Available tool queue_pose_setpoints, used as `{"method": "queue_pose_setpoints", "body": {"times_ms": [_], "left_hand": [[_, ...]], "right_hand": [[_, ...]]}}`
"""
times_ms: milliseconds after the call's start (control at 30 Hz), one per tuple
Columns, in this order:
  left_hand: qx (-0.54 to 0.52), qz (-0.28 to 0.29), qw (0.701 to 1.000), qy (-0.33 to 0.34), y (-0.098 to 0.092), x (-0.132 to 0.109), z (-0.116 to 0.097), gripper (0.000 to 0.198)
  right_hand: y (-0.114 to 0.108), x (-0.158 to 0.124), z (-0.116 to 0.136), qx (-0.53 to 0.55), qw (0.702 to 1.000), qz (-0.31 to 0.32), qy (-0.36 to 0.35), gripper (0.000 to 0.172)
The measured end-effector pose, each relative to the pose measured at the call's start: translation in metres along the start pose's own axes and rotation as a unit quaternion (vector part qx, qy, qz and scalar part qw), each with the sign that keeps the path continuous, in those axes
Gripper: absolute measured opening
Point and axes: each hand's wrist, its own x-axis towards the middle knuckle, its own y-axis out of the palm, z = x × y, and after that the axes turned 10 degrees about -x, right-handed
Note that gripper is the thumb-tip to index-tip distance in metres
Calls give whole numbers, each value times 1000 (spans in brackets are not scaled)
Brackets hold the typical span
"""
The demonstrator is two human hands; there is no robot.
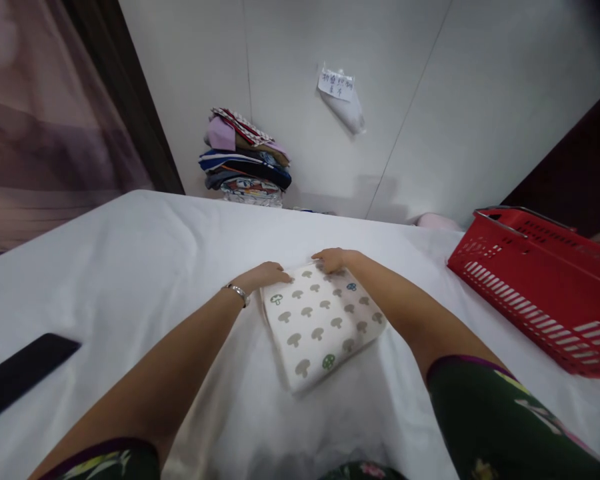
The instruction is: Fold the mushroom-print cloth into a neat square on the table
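A folded white cloth with a mushroom print (320, 323) lies flat on the white-covered table (130, 267), just in front of me. My left hand (265, 275), with a bracelet at the wrist, rests on the cloth's far left corner, fingers curled onto its edge. On the far right corner sits my right hand (333, 259), fingers bent down over the edge. Whether either hand pinches the fabric or only presses it, I cannot tell.
A red plastic basket (540, 287) stands at the right of the table. A stack of folded clothes (245, 160) sits at the back against the white wall. A dark flat object (20, 377) lies at the left edge.
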Motion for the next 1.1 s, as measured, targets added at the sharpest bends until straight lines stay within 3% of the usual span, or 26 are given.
{"method": "queue_pose_setpoints", "body": {"times_ms": [133,300,467,633,800,933,1033,1100], "left_hand": [[-7,51,998,-24,-5,5,-3,44],[54,100,994,5,-8,5,-9,50],[5,85,996,-6,-9,-9,-11,56],[-9,74,997,23,-10,-19,-16,52],[59,-16,994,87,-33,-34,-45,59],[135,-163,963,170,-70,-67,-90,57],[199,-269,910,244,-85,-97,-112,43],[228,-322,873,287,-78,-110,-108,38]], "right_hand": [[-7,-1,1,-19,999,34,0,59],[-12,-3,9,-121,987,108,-18,43],[-17,-16,20,-159,982,99,-30,36],[-31,-45,28,-192,978,68,-41,38],[-73,-78,27,-218,974,-3,-57,42],[-128,-120,27,-191,973,-124,-50,38],[-148,-152,31,-231,931,-267,-87,37],[-137,-163,33,-264,888,-361,-106,35]]}}
